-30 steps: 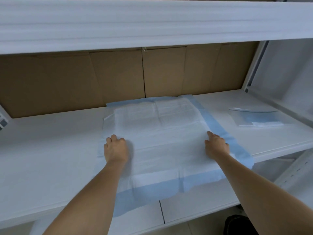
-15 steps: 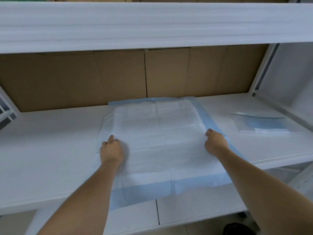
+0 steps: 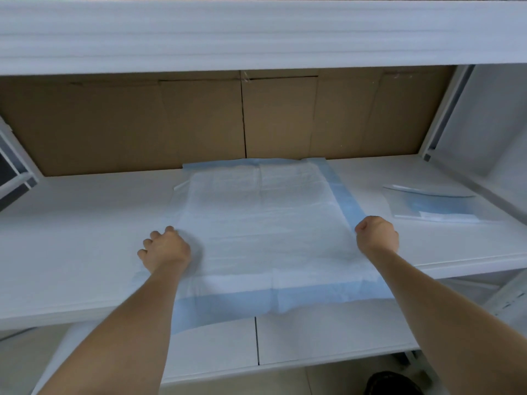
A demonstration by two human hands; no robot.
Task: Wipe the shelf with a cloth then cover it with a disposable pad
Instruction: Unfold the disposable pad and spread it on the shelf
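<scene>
A white disposable pad [image 3: 256, 223] with a blue border lies spread flat on the white shelf [image 3: 71, 238]. Its far edge reaches the back wall and its near blue edge hangs over the shelf's front. My left hand [image 3: 165, 249] sits on the pad's left edge with its fingers curled down onto it. My right hand [image 3: 376, 235] is closed like a fist on the blue strip along the pad's right edge. No cloth is in view.
A clear plastic packet [image 3: 436, 206] with a blue fold inside lies on the shelf to the right. Brown cardboard [image 3: 199, 124] lines the back. An upper shelf [image 3: 256, 35] hangs low overhead, and a lower shelf [image 3: 313, 337] juts out below.
Both hands have slid outward across the pad, left hand to its left edge, right hand to its right edge. The pad lies flatter and straighter on the shelf.
</scene>
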